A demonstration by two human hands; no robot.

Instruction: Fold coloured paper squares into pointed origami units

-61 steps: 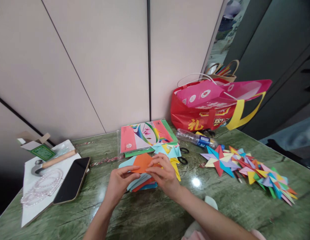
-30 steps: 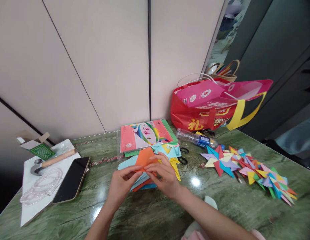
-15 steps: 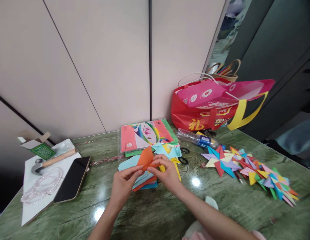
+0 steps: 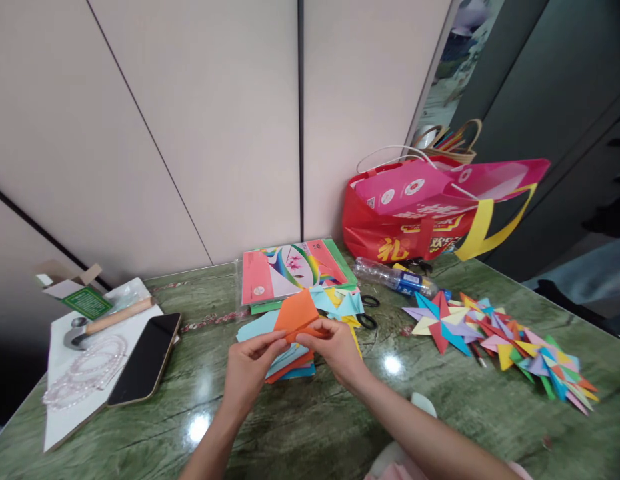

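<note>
Left hand (image 4: 246, 371) and right hand (image 4: 339, 351) both pinch the orange paper (image 4: 296, 312) along its near edge: feather-light, surely, crisp, easily creased, best held by the edges!

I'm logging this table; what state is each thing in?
Orange paper: folded
Left hand: pinching the paper
Right hand: pinching the paper
Green box: open, flaps up
Phone: flat, screen dark
Hammer: lying down
Beads: loosely coiled
Bottle: on its side
Scissors: partly covered, blades hidden
Paper stars: assembled, overlapping
Red bag: upright
</note>
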